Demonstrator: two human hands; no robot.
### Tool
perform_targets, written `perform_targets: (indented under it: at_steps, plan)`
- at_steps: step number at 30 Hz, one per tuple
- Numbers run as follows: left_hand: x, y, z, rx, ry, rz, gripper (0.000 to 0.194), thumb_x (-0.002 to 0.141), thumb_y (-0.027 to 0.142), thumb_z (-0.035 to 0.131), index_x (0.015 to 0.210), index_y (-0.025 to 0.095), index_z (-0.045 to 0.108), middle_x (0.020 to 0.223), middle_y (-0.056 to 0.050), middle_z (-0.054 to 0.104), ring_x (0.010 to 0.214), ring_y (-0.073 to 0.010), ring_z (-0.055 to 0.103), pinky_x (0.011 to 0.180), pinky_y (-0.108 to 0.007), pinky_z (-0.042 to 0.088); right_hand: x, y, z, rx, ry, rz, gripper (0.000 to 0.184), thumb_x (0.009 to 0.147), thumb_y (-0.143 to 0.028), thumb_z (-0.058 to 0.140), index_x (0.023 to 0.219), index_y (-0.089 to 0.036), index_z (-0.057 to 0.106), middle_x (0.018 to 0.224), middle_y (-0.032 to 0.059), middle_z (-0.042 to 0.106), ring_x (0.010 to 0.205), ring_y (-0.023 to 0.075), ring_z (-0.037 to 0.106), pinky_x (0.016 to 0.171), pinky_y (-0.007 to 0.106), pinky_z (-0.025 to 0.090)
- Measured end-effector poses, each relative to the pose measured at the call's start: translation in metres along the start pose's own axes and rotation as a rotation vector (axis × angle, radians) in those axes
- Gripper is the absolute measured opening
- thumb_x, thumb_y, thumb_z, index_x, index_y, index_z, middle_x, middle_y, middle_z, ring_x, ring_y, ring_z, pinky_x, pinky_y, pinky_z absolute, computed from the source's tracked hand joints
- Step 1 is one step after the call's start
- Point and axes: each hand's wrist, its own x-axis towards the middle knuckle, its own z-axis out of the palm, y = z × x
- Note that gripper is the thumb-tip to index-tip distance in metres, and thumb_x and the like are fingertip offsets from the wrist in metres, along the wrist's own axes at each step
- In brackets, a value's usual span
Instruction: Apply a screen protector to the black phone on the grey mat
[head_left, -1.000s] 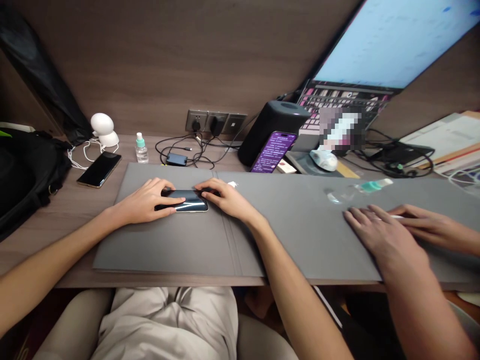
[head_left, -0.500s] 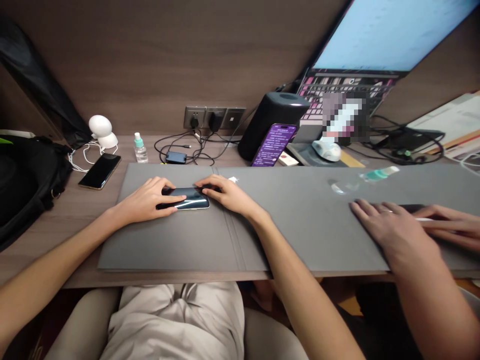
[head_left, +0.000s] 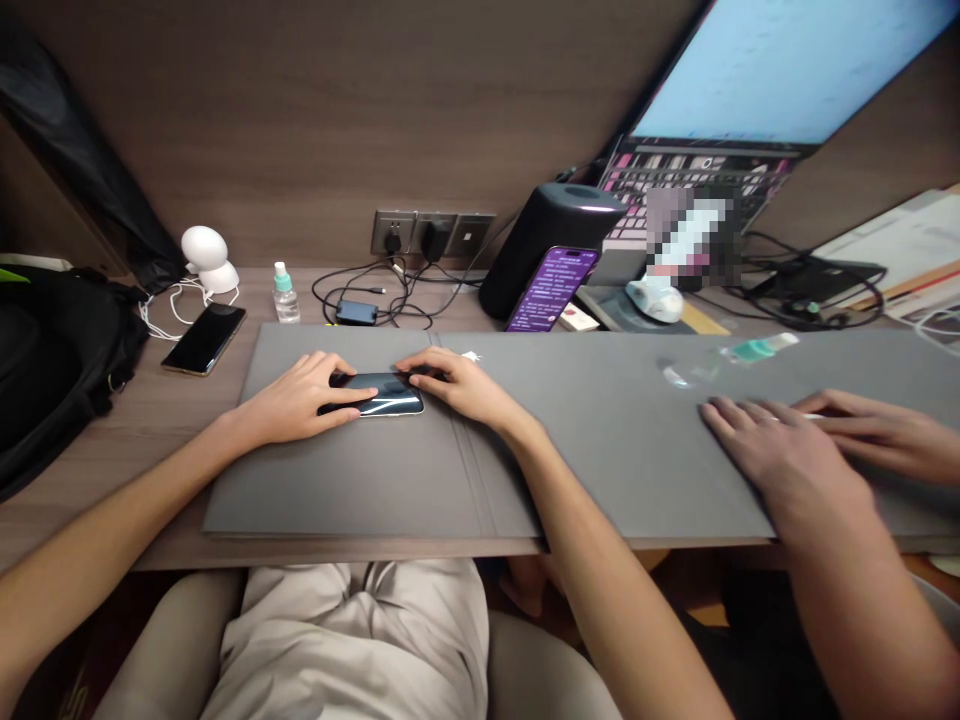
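Observation:
A dark smartphone (head_left: 397,400) lies face up on the grey desk mat (head_left: 360,490), light glinting off its screen. My left hand (head_left: 304,398) grips its left end, thumb along the near edge and one finger stretched across the glass. At the far right corner, my right hand (head_left: 457,385) has its thumb and index finger closed on the edge; whether anything thin is between them cannot be seen. Just behind my right hand is a small white scrap (head_left: 471,356), partly hidden.
Behind the mat are a spray bottle (head_left: 286,294), a charger (head_left: 356,313) with cables, a black cylinder (head_left: 551,240) with a lit phone (head_left: 555,288) leaning on it, and a mouse (head_left: 656,300). Another person's hands (head_left: 795,440) work at right, near a lying bottle (head_left: 757,348).
My hands keep nearly the same hold on the smartphone. The whole view has shifted slightly. At right, the other person's farther hand has moved a little left, closer to the nearer one.

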Motion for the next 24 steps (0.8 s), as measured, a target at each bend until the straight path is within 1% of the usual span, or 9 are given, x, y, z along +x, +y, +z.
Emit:
perform_targets:
  at_steps: [4,11,14,18,24]
  plan:
    - [-0.0002,0.0,0.0002,-0.016,-0.014,-0.009,0.046,0.11,0.051,0.046,0.147,0.033,0.066,0.131,-0.015,0.058,0.12,-0.0301,0.053,0.109,-0.05,0.044,-0.0003,-0.0002,0.0002,0.002,0.002,0.0,0.027,0.098,-0.027,0.063,0.12,-0.024,0.079,0.121,0.009,0.076,0.115,0.0275,0.068,0.1,0.046,0.055]
    - [-0.0003,-0.0014,0.0008,-0.017,-0.013,-0.008,0.045,0.11,0.05,0.047,0.146,0.034,0.066,0.131,-0.014,0.058,0.12,-0.0287,0.052,0.109,-0.048,0.043,0.0006,-0.0007,0.0002,0.006,0.0,-0.008,0.027,0.098,-0.026,0.063,0.119,-0.025,0.08,0.121,0.0089,0.076,0.115,0.027,0.068,0.099,0.045,0.055]
    - [0.0002,-0.0009,0.0015,-0.008,-0.014,-0.022,0.044,0.109,0.05,0.049,0.146,0.034,0.066,0.13,-0.012,0.057,0.119,-0.0277,0.053,0.108,-0.046,0.044,0.001,-0.0002,0.0007,0.001,-0.001,-0.009,0.027,0.098,-0.027,0.063,0.119,-0.024,0.08,0.12,0.009,0.076,0.112,0.0264,0.069,0.096,0.044,0.055]
    - [0.0002,-0.0012,0.0035,-0.01,-0.018,-0.047,0.043,0.107,0.047,0.053,0.145,0.034,0.067,0.13,-0.011,0.058,0.117,-0.0277,0.053,0.106,-0.046,0.044,0.0012,0.0007,0.0012,-0.006,-0.007,-0.014,0.026,0.098,-0.026,0.063,0.119,-0.023,0.079,0.121,0.0095,0.076,0.114,0.0264,0.068,0.098,0.044,0.054]
    - [-0.0001,-0.0016,0.0019,-0.038,-0.062,-0.083,0.045,0.106,0.05,0.055,0.147,0.035,0.064,0.135,-0.01,0.057,0.121,-0.028,0.052,0.109,-0.044,0.041,0.0012,0.0012,0.0018,0.0,-0.006,-0.017,0.025,0.099,-0.026,0.063,0.118,-0.024,0.078,0.121,0.0087,0.077,0.116,0.0261,0.068,0.099,0.044,0.054]
